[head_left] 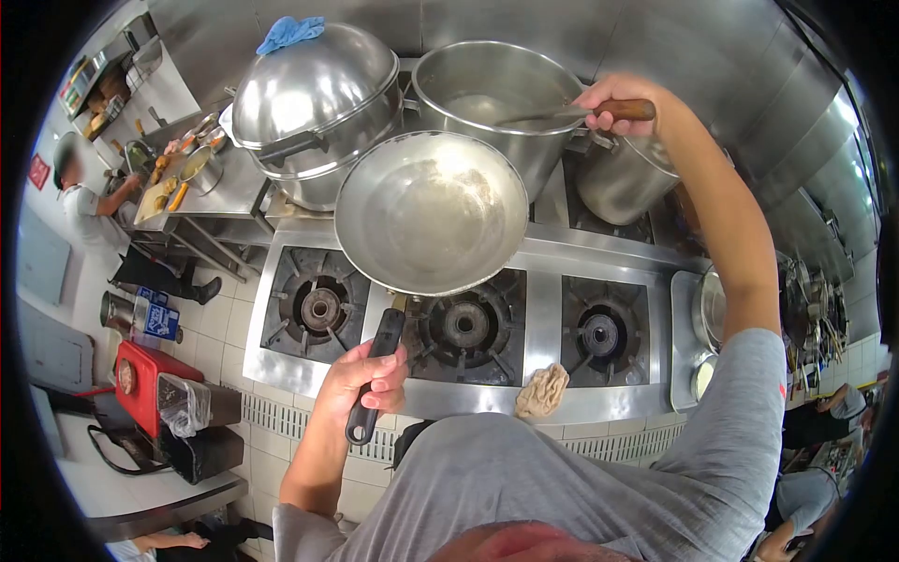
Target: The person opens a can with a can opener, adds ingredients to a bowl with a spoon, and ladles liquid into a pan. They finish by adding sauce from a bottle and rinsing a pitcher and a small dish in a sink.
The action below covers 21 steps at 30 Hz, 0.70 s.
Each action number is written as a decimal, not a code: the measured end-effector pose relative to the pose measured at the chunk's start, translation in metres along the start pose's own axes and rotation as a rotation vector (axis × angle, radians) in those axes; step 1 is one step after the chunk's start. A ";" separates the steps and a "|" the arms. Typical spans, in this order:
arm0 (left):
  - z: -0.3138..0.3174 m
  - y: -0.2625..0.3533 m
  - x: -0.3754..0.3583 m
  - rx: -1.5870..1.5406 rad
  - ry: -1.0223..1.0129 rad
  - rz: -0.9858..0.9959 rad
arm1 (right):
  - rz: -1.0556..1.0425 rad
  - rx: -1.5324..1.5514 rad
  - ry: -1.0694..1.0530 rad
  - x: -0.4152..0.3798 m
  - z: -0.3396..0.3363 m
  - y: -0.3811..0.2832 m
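My left hand [363,379] is closed round the black handle of a wide metal pan [426,215], which is held up above the stove with its inside facing me. My right hand [623,105] grips the wooden handle of a utensil [552,114], whose metal part reaches over the rim of a large open pot [496,126]. Pale liquid shows in that pot. A smaller metal pot [623,183] stands below my right wrist. Left of the open pot is a big pot with a domed lid [318,84], and a blue cloth [290,34] lies on top.
Burners [321,307] line the stove front, with a crumpled beige cloth [542,391] on its edge. A tray with bowls [691,328] lies right. A co-worker [94,201] stands by a side table [225,192] at left; bins [187,403] are on the floor. Other people are at lower right.
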<state>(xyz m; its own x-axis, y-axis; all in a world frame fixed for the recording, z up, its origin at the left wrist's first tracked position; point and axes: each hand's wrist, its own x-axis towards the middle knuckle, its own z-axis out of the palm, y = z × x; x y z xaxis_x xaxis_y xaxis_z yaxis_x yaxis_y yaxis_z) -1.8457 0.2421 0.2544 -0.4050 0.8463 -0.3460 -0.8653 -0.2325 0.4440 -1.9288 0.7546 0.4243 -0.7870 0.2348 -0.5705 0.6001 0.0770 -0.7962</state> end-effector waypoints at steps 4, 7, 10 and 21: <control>0.000 -0.003 -0.001 -0.003 0.025 0.005 | -0.030 -0.021 0.028 -0.039 0.009 -0.004; 0.001 -0.004 0.001 0.006 0.007 0.017 | -0.081 -0.026 0.034 -0.064 0.013 -0.010; -0.002 -0.005 0.002 -0.018 -0.026 -0.001 | -0.109 -0.068 -0.042 -0.089 0.009 -0.015; -0.008 -0.003 0.005 -0.067 -0.159 -0.046 | -0.302 -0.120 -0.113 -0.180 0.021 -0.003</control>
<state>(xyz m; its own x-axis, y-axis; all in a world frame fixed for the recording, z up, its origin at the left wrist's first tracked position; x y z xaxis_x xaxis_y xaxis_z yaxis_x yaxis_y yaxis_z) -1.8471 0.2431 0.2449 -0.3176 0.9206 -0.2272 -0.9016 -0.2190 0.3730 -1.7919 0.6913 0.5255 -0.9384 0.0760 -0.3370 0.3452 0.2418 -0.9068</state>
